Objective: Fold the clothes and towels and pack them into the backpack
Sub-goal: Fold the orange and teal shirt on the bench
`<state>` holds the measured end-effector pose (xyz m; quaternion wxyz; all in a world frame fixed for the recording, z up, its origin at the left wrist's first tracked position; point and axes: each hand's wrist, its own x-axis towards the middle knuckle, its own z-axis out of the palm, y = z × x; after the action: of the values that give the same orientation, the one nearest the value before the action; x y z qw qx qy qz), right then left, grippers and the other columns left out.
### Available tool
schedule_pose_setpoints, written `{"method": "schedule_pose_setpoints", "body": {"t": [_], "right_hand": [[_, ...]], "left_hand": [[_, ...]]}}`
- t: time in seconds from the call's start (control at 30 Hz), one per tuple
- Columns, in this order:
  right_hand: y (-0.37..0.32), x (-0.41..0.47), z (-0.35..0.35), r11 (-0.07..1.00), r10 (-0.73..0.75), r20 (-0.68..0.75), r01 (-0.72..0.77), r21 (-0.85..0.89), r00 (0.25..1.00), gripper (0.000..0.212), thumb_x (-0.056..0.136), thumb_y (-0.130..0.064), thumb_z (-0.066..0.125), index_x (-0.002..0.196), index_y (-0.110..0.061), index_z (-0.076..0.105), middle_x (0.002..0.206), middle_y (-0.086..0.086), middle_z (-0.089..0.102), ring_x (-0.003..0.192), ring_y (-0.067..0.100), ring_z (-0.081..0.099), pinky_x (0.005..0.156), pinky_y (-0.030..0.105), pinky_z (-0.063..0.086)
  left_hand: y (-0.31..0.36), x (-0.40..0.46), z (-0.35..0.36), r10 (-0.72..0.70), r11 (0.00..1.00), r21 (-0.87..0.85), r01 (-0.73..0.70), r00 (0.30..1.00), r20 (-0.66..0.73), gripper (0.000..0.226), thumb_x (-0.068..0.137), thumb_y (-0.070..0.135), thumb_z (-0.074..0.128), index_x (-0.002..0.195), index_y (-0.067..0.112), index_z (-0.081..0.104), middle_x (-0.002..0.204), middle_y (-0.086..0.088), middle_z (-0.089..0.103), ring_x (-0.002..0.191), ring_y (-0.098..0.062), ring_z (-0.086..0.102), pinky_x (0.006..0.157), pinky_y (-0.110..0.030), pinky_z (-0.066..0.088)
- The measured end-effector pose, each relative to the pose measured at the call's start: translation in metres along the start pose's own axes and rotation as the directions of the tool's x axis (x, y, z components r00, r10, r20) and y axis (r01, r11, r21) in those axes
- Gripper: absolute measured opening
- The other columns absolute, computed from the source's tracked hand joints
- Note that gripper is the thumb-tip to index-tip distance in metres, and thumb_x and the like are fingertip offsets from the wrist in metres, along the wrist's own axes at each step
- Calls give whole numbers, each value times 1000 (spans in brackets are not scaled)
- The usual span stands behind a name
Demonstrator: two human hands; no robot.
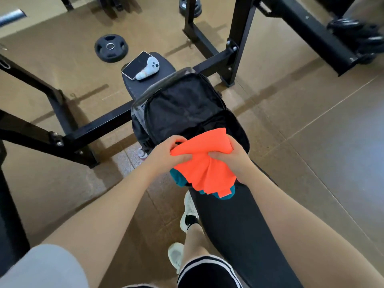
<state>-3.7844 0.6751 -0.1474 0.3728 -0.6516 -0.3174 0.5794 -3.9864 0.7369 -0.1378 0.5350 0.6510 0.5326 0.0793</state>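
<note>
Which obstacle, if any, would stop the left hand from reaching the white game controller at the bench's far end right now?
Probably not reachable yet: the left hand grips the orange cloth, and the open black backpack stands between it and the white game controller.

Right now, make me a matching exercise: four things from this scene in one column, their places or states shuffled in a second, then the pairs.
1. orange cloth
2. backpack
3. phone
4. weight plate

A. flat on the floor
B. gripped by left hand and right hand
C. at the bench's far end
D. unzipped, lying open on the bench

Pairs: 1-B, 2-D, 3-C, 4-A
</note>
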Motion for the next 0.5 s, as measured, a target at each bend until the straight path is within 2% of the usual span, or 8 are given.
{"method": "schedule_pose_setpoints", "body": {"t": [0.07,0.13,0.23,0.33,0.43,0.5], "right_hand": [[1,39,-6,995,67,-51,-63,77,996,39,76,-12,75,107,-24,53,106,3,63,100,22,62,84,37,51],[5,75,-12,987,146,-89,-138,86,985,41,77,-16,75,109,-20,50,104,2,62,99,23,61,81,35,50],[14,120,-21,981,187,-150,-192,-21,971,47,75,-21,77,112,-15,48,100,1,59,95,20,59,77,33,47],[22,154,-29,952,135,-205,-184,-243,969,52,76,-24,76,118,-11,49,105,1,56,99,20,55,76,29,38],[32,166,-24,809,84,-262,-220,-545,961,69,79,-26,72,135,-10,35,129,12,49,116,29,49,85,35,40],[38,154,-13,602,-139,-240,-110,-791,961,77,80,-24,69,143,-12,27,145,16,34,128,35,41,99,45,39]], "left_hand": [[-2,35,0,22,999,-42,-24,998,-65,43,80,30,70,117,35,48,109,5,59,97,-14,57,83,-28,44],[-6,72,2,45,999,-8,-45,997,-62,38,86,23,63,120,30,48,108,8,57,98,-15,54,79,-25,38],[-17,116,10,-22,997,69,21,1000,20,32,92,21,54,124,25,50,104,7,55,95,-14,51,75,-24,34],[-30,147,15,-37,985,172,31,999,32,37,92,21,53,129,22,49,113,0,59,101,-17,53,79,-26,39],[-38,163,19,-8,875,484,-37,996,91,43,92,29,52,135,24,46,120,-5,55,111,-24,50,90,-32,41],[-40,161,21,151,777,610,-153,987,57,40,92,30,48,130,19,53,121,-8,54,108,-29,52,87,-39,46]]}}
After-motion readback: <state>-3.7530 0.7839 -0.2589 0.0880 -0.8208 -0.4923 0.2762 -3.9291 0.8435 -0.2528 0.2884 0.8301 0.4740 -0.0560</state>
